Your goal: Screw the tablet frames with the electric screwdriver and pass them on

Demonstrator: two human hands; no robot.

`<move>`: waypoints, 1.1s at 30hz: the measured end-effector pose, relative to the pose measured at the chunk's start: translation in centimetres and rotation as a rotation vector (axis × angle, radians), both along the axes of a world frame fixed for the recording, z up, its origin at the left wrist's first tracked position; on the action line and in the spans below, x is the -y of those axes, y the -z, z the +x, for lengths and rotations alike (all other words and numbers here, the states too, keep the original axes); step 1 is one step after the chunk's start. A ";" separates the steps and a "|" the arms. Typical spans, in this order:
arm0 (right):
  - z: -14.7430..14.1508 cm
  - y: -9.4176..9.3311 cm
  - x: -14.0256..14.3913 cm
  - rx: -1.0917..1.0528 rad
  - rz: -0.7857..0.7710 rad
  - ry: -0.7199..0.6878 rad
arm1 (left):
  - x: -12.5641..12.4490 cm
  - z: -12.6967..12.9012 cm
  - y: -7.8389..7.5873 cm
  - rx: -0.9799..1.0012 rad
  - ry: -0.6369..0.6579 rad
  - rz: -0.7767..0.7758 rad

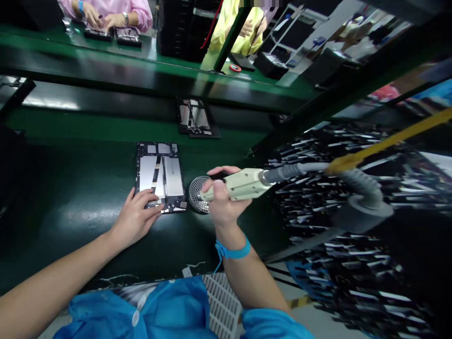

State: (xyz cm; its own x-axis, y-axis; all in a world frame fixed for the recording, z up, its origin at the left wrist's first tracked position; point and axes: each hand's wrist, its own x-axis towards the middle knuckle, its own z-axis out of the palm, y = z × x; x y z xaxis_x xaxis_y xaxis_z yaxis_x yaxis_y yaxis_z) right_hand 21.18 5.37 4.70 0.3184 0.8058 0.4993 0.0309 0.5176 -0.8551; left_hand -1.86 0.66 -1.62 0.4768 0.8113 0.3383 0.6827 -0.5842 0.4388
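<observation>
An opened tablet point(173, 176) lies on the green bench, its silvery battery cells and black flex cable exposed. My left hand point(139, 214) grips its lower left corner, with fingers bent over the bottom edge; anything small under the fingertips is hidden. In my right hand point(226, 200) is a pale electric screwdriver point(247, 184), lying nearly level with its cable end to the right. Its nose is over a round perforated screw tray point(196, 188) just right of the tablet. From this angle I cannot tell whether the tip touches the tray.
Another opened tablet point(194, 117) lies farther back on the bench point(70, 174). A grey cable point(314, 167) with a yellow strap point(388, 141) hangs on the right, before dense rows of dark parts point(335, 263). Across the bench, people in pink point(139, 12) and yellow point(226, 23) work.
</observation>
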 end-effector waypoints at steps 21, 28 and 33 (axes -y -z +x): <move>2.1 1.5 -1.7 0.073 -0.064 0.139 | 0.0 0.0 0.1 0.028 -0.004 -0.011; 0.2 -1.5 -0.4 -0.040 -0.007 0.117 | 0.0 0.4 0.0 0.030 -0.030 -0.060; -4.2 -1.4 1.3 -0.066 -0.038 -0.228 | -0.1 0.4 -0.2 0.040 -0.029 -0.073</move>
State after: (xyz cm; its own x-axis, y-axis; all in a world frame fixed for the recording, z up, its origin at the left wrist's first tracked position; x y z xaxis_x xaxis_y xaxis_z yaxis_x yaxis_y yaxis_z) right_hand 16.96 4.03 6.07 0.1574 0.8784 0.4513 -0.1399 0.4722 -0.8703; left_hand -1.51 0.80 -1.44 0.4401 0.8477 0.2962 0.6796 -0.5301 0.5071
